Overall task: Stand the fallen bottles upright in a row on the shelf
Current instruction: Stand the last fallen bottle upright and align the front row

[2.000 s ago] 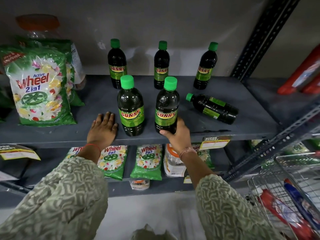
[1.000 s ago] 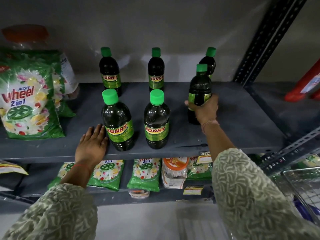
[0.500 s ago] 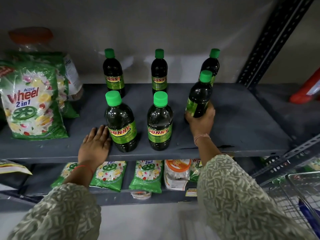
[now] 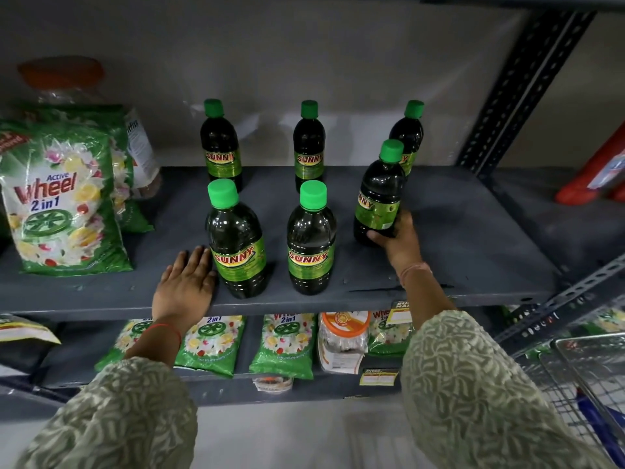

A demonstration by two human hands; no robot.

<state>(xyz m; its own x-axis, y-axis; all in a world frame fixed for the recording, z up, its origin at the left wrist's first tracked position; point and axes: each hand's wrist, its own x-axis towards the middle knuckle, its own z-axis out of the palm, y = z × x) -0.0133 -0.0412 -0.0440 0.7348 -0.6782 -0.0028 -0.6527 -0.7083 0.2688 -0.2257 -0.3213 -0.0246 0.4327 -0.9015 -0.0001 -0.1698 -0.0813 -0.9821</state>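
Observation:
Several dark Sunny bottles with green caps stand on the grey shelf (image 4: pixel 473 238). Three stand along the back: left (image 4: pixel 220 147), middle (image 4: pixel 308 147) and right (image 4: pixel 409 130). Two stand near the front edge, one at left (image 4: pixel 236 242) and one in the middle (image 4: pixel 311 242). My right hand (image 4: pixel 397 240) grips the base of a third front bottle (image 4: pixel 380 194), which leans slightly and stands right of the middle one. My left hand (image 4: pixel 184 282) lies flat on the shelf with fingers apart, touching the front left bottle's side.
A green Wheel detergent bag (image 4: pixel 61 201) stands at the shelf's left, with a jar behind it. More Wheel packs (image 4: pixel 285 343) and a jar lie on the lower shelf. A wire cart (image 4: pixel 581 374) is at lower right. A perforated upright (image 4: pixel 521 82) bounds the shelf's right.
Two seconds ago this bottle lay on its side at the shelf's right. My right hand left the middle front bottle, lifted the fallen one upright and brought it forward and down beside the front pair.

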